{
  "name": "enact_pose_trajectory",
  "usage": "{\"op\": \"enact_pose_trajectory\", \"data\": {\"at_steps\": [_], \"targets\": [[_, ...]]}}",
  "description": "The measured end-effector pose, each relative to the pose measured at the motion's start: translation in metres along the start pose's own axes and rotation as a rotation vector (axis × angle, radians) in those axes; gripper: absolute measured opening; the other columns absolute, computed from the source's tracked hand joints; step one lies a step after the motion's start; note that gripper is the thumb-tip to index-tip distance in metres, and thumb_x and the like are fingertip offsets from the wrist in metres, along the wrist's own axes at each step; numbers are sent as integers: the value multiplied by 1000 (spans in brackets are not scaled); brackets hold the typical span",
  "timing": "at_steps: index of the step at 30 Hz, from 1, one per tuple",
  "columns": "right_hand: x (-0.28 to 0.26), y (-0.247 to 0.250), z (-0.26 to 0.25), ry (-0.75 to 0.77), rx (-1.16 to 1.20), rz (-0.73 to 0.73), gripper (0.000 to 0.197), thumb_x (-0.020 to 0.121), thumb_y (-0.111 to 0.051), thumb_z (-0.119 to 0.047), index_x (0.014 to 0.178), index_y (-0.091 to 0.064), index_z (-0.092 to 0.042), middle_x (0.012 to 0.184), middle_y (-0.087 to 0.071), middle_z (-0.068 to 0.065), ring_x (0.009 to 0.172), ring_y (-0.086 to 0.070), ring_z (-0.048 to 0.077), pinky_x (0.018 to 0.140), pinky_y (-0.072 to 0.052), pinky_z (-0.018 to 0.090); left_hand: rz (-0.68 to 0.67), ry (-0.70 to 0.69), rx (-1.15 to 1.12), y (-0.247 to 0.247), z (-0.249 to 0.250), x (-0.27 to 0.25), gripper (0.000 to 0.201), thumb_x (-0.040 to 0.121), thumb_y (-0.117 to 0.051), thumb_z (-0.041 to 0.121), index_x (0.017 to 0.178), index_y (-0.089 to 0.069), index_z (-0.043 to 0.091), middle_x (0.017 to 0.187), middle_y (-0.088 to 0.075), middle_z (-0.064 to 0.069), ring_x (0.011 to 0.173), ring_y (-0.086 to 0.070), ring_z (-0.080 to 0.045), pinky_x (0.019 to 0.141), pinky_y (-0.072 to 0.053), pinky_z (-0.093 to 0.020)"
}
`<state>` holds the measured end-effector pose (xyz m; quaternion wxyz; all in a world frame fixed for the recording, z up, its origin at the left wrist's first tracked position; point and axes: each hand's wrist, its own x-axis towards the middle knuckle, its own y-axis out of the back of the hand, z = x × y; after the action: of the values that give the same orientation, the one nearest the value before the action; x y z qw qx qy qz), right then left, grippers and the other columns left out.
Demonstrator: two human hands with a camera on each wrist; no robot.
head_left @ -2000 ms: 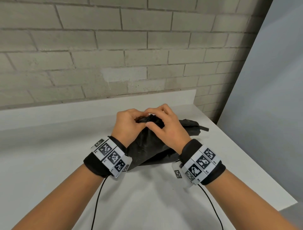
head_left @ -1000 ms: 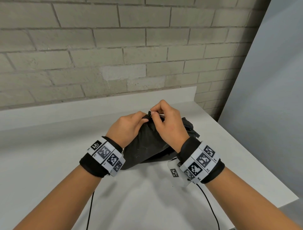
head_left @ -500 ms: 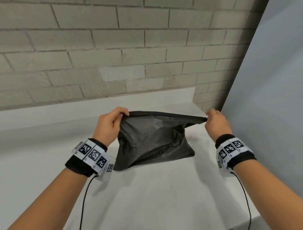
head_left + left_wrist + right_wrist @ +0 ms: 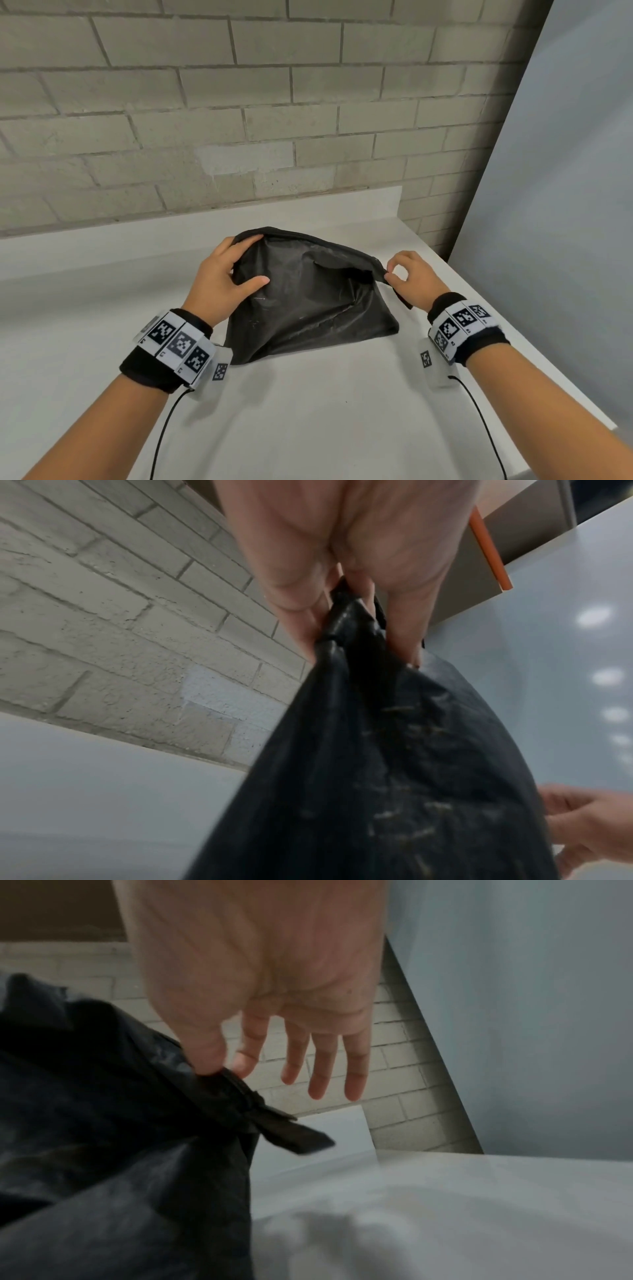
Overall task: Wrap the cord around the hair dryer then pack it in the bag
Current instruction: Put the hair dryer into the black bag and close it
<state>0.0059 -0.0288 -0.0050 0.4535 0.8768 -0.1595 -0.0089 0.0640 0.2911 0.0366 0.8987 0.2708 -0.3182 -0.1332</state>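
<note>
A black fabric bag [image 4: 308,301] sits on the white table [image 4: 308,421] with its top edge raised between my hands. My left hand [image 4: 239,263] grips the bag's top left corner, thumb on the near face and fingers over the far side; the left wrist view shows the bag [image 4: 394,777] bunched in that hand [image 4: 352,610]. My right hand [image 4: 390,272] pinches the right end of the top edge between thumb and forefinger [image 4: 224,1066], its other fingers straight. A short strap tab [image 4: 294,1137] hangs below the pinch. No hair dryer or cord is in view.
A brick wall [image 4: 239,120] rises behind the table's low white back lip [image 4: 205,219]. A grey panel [image 4: 565,205] stands close on the right, where the table's right edge [image 4: 534,342] runs diagonally. Thin black cables [image 4: 164,435] trail from both wristbands over the near table.
My right hand drew from the bag's top left to its right end, stretching the top edge taut. Since then it has come back inward and the edge has slackened.
</note>
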Motion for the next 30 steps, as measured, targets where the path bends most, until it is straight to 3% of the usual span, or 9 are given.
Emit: {"op": "enact_pose_trajectory", "data": {"at_steps": [2,5,8,13,20,23,26,28,30], "targets": [[2,1,-3,-23,36,-106,21,81,-66,-28,93,-53,-17,111,-52,1,102,-49,22,87,-38,29,-15,-19,6,1,1,0,74,72,-73,16,112,-38,66,107,-40,47,102,-42,19,84,-36,1],[6,-5,-9,-40,97,-219,25,81,-67,-24,98,-50,-17,102,-55,-1,92,-54,21,80,-42,31,-34,2,20,0,6,0,77,74,-71,14,110,-34,71,107,-37,52,106,-43,10,87,-40,-9],[14,-6,-11,26,149,-77,11,88,-53,-7,98,-56,-8,94,-63,14,84,-58,27,76,-43,29,-10,-13,35,-4,6,1,73,78,-66,7,107,-41,69,107,-42,48,104,-46,14,85,-44,-10],[37,37,-9,78,184,145,15,92,-44,-6,96,-58,-7,83,-61,14,77,-55,28,69,-40,29,85,117,-15,-9,4,13,70,79,-56,-11,61,-64,56,84,-60,20,78,-56,18,74,-39,3],[78,95,1,255,-339,251,20,94,-42,-15,107,-51,-4,85,-61,22,80,-57,38,66,-41,38,-54,300,34,-37,6,55,29,85,-53,-4,101,-68,15,97,-62,-2,95,-58,-16,79,-42,-4],[102,99,23,298,-134,121,12,92,-42,-5,102,-47,-6,82,-51,13,76,-47,25,69,-39,33,-139,361,53,-54,2,79,29,85,-51,-4,105,-67,11,103,-62,-3,97,-55,-14,83,-40,-13],[124,97,47,537,-82,80,22,71,-39,13,66,-50,-6,83,-49,11,70,-39,10,66,-31,13,-201,387,111,-69,-10,105,30,85,-52,-2,108,-66,13,109,-64,-5,97,-57,-16,88,-38,-20],[139,91,62,492,-134,4,30,67,-43,20,58,-59,-2,94,-55,18,69,-47,18,66,-35,19,-240,381,194,-77,-21,120,31,84,-53,-1,108,-65,14,115,-64,-6,99,-59,-21,89,-37,-21],[160,84,73,433,-187,-32,30,75,-47,19,72,-68,-2,102,-56,18,76,-56,27,71,-36,25,-277,404,244,-87,-33,138,31,85,-54,1,110,-64,15,119,-63,-8,105,-58,-25,91,-36,-22]]}}
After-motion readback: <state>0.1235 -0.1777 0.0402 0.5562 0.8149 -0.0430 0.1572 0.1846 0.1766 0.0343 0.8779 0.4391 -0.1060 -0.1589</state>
